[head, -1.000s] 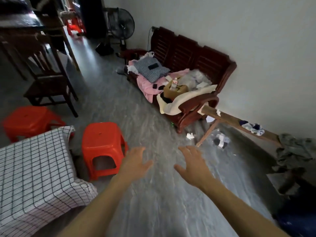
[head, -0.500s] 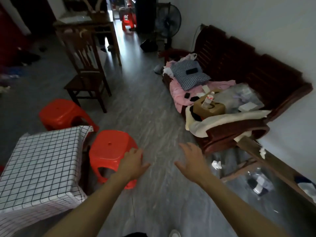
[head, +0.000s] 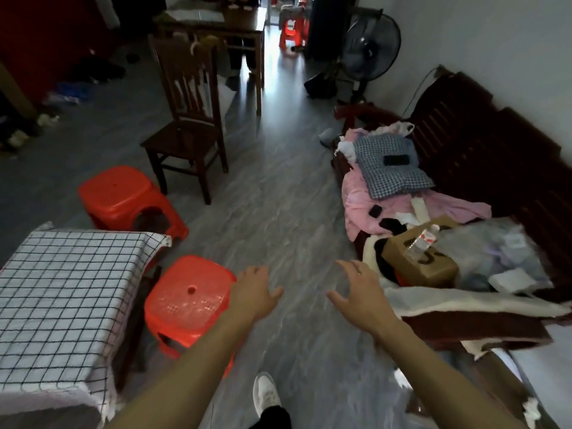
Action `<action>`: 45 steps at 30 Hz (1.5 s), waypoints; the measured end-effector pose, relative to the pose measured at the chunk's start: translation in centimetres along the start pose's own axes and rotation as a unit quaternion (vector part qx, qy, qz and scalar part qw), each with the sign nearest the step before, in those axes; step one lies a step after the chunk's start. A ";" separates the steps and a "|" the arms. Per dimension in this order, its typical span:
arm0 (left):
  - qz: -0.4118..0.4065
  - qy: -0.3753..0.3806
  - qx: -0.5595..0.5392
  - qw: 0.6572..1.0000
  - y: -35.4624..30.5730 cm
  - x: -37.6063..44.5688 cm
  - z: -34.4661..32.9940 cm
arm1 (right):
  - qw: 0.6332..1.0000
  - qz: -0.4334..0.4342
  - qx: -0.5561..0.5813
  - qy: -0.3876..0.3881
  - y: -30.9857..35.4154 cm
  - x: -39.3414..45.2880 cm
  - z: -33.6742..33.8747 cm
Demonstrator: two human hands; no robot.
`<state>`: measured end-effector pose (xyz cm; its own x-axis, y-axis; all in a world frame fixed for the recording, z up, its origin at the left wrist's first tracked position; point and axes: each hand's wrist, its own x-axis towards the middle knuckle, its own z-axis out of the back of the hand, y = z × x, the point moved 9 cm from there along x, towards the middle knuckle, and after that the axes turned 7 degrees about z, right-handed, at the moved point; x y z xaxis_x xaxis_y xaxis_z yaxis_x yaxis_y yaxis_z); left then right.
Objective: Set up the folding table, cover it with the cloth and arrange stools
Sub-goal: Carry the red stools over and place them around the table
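Both hands, left (head: 253, 294) and right (head: 360, 294), spread wide and empty; the stool (head: 188, 300) at nine o'clock could snag the hanging cloth (head: 65, 292) and drag it askew.

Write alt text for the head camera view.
Two empty open hands, left hand and right hand, reach over a grey floor. At left, a checked cloth covers a table beside two red stools.
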<state>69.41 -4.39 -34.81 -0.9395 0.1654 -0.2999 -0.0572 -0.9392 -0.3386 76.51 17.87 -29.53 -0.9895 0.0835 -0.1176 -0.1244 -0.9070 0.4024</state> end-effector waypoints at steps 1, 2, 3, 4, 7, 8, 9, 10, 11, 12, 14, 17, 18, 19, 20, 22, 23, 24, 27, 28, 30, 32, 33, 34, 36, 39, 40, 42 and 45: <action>-0.006 0.002 -0.008 1.000 -0.5 1.8 0.4 | 1.000 0.005 -0.018 0.014 -0.3 1.9 0.5; -0.010 0.003 -0.012 1.000 -1.0 3.5 0.9 | 0.999 0.007 -0.035 0.026 -0.6 3.9 1.3; -0.008 0.004 -0.007 1.000 -1.3 5.3 1.8 | 0.998 0.014 -0.052 0.028 -0.8 6.2 2.4; 0.001 -0.002 -0.006 1.000 -1.2 7.2 2.9 | 0.997 0.025 -0.067 0.024 -0.7 8.6 3.5; 0.042 -0.025 -0.024 0.999 -0.1 11.3 6.1 | 0.995 0.060 -0.074 0.017 0.2 15.1 5.2; 0.057 -0.035 -0.030 0.997 0.6 12.3 6.9 | 0.995 0.070 -0.073 0.022 0.8 16.9 5.0; 0.072 -0.040 -0.029 0.996 1.4 13.4 7.6 | 0.993 0.086 -0.072 0.031 1.6 18.7 4.6; 0.089 -0.042 -0.027 0.995 2.2 14.6 8.1 | 0.991 0.102 -0.074 0.041 2.5 20.3 4.1; 0.105 -0.042 -0.026 0.993 3.1 15.8 8.6 | 0.989 0.118 -0.073 0.052 3.3 22.1 3.3; 0.123 -0.042 -0.028 0.991 4.1 17.0 9.0 | 0.987 0.130 -0.069 0.070 4.0 23.8 2.5; 0.160 -0.036 -0.044 0.985 6.1 19.0 9.6 | 0.981 0.160 -0.057 0.096 5.1 27.5 1.0; 0.224 -0.036 -0.064 0.972 8.8 21.6 10.6 | 0.967 0.219 -0.034 0.124 6.4 33.5 -1.2; 0.247 -0.038 -0.065 0.966 9.6 22.5 10.9 | 0.963 0.231 -0.023 0.136 6.7 35.5 -1.7; 0.270 -0.042 -0.060 0.960 10.5 23.4 11.3 | 0.959 0.245 -0.012 0.145 7.1 37.4 -2.0; 0.297 -0.049 -0.061 0.952 11.3 24.1 11.7 | 0.953 0.261 -0.001 0.154 7.6 39.4 -2.0; 0.347 -0.067 -0.080 0.932 12.2 25.3 11.8 | 0.942 0.295 0.020 0.161 8.8 43.1 -1.2; 0.365 -0.069 -0.088 0.924 12.2 25.9 11.8 | 0.937 0.308 0.027 0.164 9.3 44.9 -0.7; 0.381 -0.071 -0.090 0.918 12.1 26.6 11.8 | 0.932 0.318 0.031 0.173 9.9 46.8 -0.4; 0.419 -0.095 -0.106 0.897 11.3 27.9 13.2 | 0.910 0.371 0.022 0.182 12.6 51.3 -0.1; 0.429 -0.102 -0.115 0.890 11.0 28.2 13.7 | 0.904 0.384 0.021 0.186 13.6 52.6 0.0; 0.452 -0.116 -0.139 0.874 10.9 28.8 14.7 | 0.890 0.413 0.019 0.194 15.9 54.8 -0.4; 0.473 -0.126 -0.162 0.857 11.6 29.2 15.4 | 0.874 0.441 0.006 0.204 18.4 56.6 -1.2; 0.485 -0.129 -0.169 0.848 12.3 29.4 15.5 | 0.867 0.452 -0.003 0.209 19.5 57.5 -1.9; 0.496 -0.134 -0.175 0.840 13.1 29.8 15.5 | 0.861 0.460 -0.013 0.215 20.7 58.4 -2.7; 0.519 -0.146 -0.186 0.821 15.3 30.6 15.5 | 0.848 0.478 -0.033 0.226 23.2 60.2 -4.4; 0.548 -0.165 -0.223 0.789 18.6 31.5 15.3 | 0.820 0.516 -0.063 0.239 27.8 61.9 -7.2; 0.556 -0.168 -0.242 0.777 19.6 31.5 15.2 | 0.807 0.532 -0.081 0.243 29.5 62.2 -8.1; 0.575 -0.183 -0.286 0.744 21.4 30.8 15.0 | 0.771 0.569 -0.122 0.260 33.0 62.1 -10.0; 0.615 -0.216 -0.314 0.690 23.6 28.1 14.8 | 0.705 0.630 -0.152 0.287 38.7 60.9 -13.1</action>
<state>36.62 -26.33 -38.02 -0.1678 -0.8736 -0.4567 0.9041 0.0483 -0.4246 12.35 -17.54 -33.06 -0.0970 -0.9699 -0.2233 0.9355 -0.1654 0.3121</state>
